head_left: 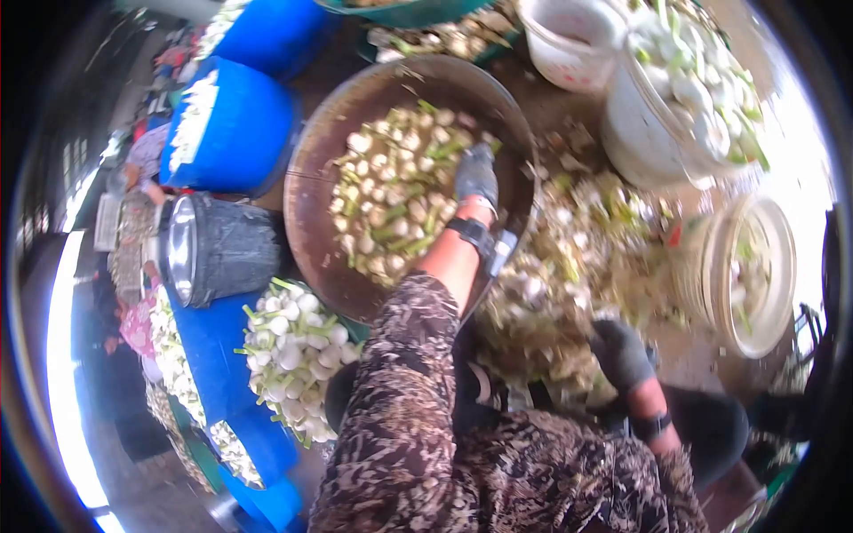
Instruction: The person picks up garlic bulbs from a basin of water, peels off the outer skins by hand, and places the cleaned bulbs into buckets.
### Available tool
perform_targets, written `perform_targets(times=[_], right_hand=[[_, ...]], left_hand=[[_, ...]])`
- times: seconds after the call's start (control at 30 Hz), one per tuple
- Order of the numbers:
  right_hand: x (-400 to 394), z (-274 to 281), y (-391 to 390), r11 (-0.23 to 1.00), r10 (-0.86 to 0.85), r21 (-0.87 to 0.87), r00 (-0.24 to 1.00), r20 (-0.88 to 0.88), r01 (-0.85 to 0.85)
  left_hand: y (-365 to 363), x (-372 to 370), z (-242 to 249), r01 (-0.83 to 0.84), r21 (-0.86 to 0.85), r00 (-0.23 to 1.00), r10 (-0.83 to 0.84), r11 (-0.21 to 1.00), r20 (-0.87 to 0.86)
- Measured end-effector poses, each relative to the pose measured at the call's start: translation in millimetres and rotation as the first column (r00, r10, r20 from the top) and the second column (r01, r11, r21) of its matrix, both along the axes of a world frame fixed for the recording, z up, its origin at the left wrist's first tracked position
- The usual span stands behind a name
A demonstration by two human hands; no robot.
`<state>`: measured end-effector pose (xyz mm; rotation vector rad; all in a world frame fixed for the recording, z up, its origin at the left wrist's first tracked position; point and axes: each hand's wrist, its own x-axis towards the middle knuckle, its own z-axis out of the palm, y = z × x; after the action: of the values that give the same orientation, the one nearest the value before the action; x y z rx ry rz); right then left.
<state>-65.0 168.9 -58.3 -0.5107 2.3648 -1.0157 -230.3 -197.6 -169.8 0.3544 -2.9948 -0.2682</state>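
A wide brown basin (306, 191) holds many white bulbs with green stems (391, 186). My left hand (477, 175), in a grey glove, reaches over the basin's right side. Its fingers are closed beside a green stem; what they grip is hidden. Lower right, my right hand (624, 357), also gloved, is at the edge of a heap of peelings and trimmed leaves (560, 275). Blur and the glove's back hide its fingers, and I cannot see whether it holds anything.
Bulbs are piled (298, 355) left of my left sleeve. A dark bucket (235, 249) and blue tubs (258, 124) line the left. At right are a full white bucket (635, 133) and a lidless pale bucket (702, 271). People sit far left.
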Motion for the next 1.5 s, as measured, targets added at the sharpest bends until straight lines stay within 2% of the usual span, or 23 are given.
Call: perform_targets(times=[0.03, 0.07, 0.1, 0.13, 0.17, 0.2, 0.33, 0.4, 0.47, 0.57, 0.73, 0.8, 0.93, 0.97, 1.07, 1.13, 1.2, 1.23, 1.27, 1.3, 1.33, 1.43, 1.5], right_hand=[[0.8, -7.7, 0.1, 0.999, 0.044, 0.028, 0.999, 0.016, -0.044], [1.4, -28.4, 5.0, 0.986, 0.159, -0.029, 0.977, -0.141, -0.165], [1.2, -36.3, 6.0, 0.982, 0.168, -0.073, 0.98, -0.106, -0.176], [-3.1, -30.4, 0.5, 0.978, 0.18, -0.091, 0.98, -0.078, -0.187], [-11.4, -24.3, -2.9, 0.957, 0.272, -0.06, 0.95, -0.151, -0.283], [-15.9, -25.4, -7.4, 0.929, 0.357, -0.018, 0.911, -0.207, -0.369], [-25.6, -61.1, -8.2, 0.868, 0.494, 0.045, 0.849, -0.187, -0.495], [-27.8, -20.8, -36.1, 0.991, 0.132, -0.03, 0.959, 0.251, -0.128], [-33.8, -7.3, -43.8, 0.986, 0.157, 0.005, 0.927, 0.339, -0.168], [-33.9, -44.0, -33.0, 0.889, 0.459, 0.026, 0.885, -0.075, -0.458], [-26.4, -42.2, -30.3, 0.905, 0.422, -0.02, 0.905, -0.056, -0.424], [-23.6, -11.3, -41.2, 0.991, -0.087, -0.074, 0.949, 0.304, 0.115], [-26.0, -5.2, -31.4, 0.969, -0.174, 0.115, 0.934, -0.313, 0.219], [-24.0, 3.7, -32.2, 0.97, -0.172, 0.11, 0.933, -0.315, 0.216], [-26.4, 34.4, -44.8, 0.968, -0.246, -0.128, 0.907, -0.341, 0.215], [-15.8, 35.9, -47.7, 0.952, -0.172, -0.3, 0.917, -0.361, 0.06], [-7.1, 40.8, -49.1, 0.888, -0.162, -0.445, 0.984, -0.071, 0.114], [-5.8, 45.0, -44.1, 0.944, -0.09, -0.33, 0.979, -0.182, 0.026], [-3.9, 43.8, -43.0, 0.966, -0.103, -0.253, 0.967, -0.231, 0.042], [-2.5, 52.1, -36.9, 0.977, -0.068, -0.214, 0.942, -0.33, -0.005], [1.5, 49.2, -32.5, 0.979, -0.097, -0.198, 0.946, -0.309, 0.035], [11.5, 53.2, -25.5, 0.989, -0.145, -0.059, 0.955, -0.258, 0.134], [15.0, 53.6, -24.0, 0.989, -0.143, -0.065, 0.968, -0.205, 0.132]], left_hand=[[-16.7, -3.6, -45.8, 0.019, -0.222, 1.0, -0.014, 0.975, 0.027], [-12.0, 4.9, -16.2, 0.271, -0.746, 0.96, -0.112, 0.608, 0.257], [-20.4, -7.5, -23.7, 0.0, -0.229, 0.995, 0.023, 0.973, 0.098], [-28.2, -20.3, -21.3, 0.041, -0.171, 0.976, -0.002, 0.984, 0.219], [-37.1, -35.2, -47.6, -0.268, 0.575, 0.946, 0.323, 0.773, 0.008], [-33.4, -40.5, -26.4, -0.423, 0.558, 0.904, 0.374, 0.715, 0.206], [-24.8, -58.2, -89.0, -0.381, 0.448, 0.924, 0.317, 0.809, 0.214], [-10.6, -41.2, -103.9, -0.335, 0.397, 0.919, 0.202, 0.854, 0.339], [0.7, -21.1, -116.4, -0.287, 0.352, 0.895, 0.118, 0.891, 0.43], [3.4, 7.3, -115.7, -0.266, 0.317, 0.856, 0.072, 0.91, 0.512], [-9.0, 47.6, -86.3, -0.351, 0.339, 0.852, 0.148, 0.873, 0.502], [-13.9, 53.4, -54.1, -0.436, 0.456, 0.89, 0.296, 0.776, 0.348], [-16.9, 65.3, 16.9, -0.348, 0.743, 0.84, 0.543, 0.571, -0.023], [-14.5, 67.2, 13.5, -0.142, 0.925, 0.813, 0.574, 0.354, -0.095], [55.8, 98.4, 97.1, -0.262, 0.885, 0.847, 0.531, 0.385, 0.02], [94.5, 114.8, 22.9, 0.026, 0.858, 0.95, 0.254, 0.512, -0.18], [146.7, 148.6, 102.8, -0.199, 0.907, 0.967, 0.223, 0.37, 0.121], [155.0, 158.6, 110.5, -0.218, 0.894, 0.975, 0.121, 0.391, 0.184], [170.2, 167.2, 121.4, -0.349, 0.937, 0.919, 0.19, -0.012, 0.344], [165.5, 171.1, 128.0, -0.417, 0.87, 0.909, 0.097, 0.264, 0.406], [168.9, 175.4, 91.5, -0.332, 0.883, 0.92, 0.094, -0.332, 0.381], [180.6, 198.1, 145.2, -0.254, 0.892, 0.962, 0.002, -0.374, 0.274], [181.3, 210.3, 142.2, -0.184, 0.952, 0.974, -0.176, -0.244, 0.143]])
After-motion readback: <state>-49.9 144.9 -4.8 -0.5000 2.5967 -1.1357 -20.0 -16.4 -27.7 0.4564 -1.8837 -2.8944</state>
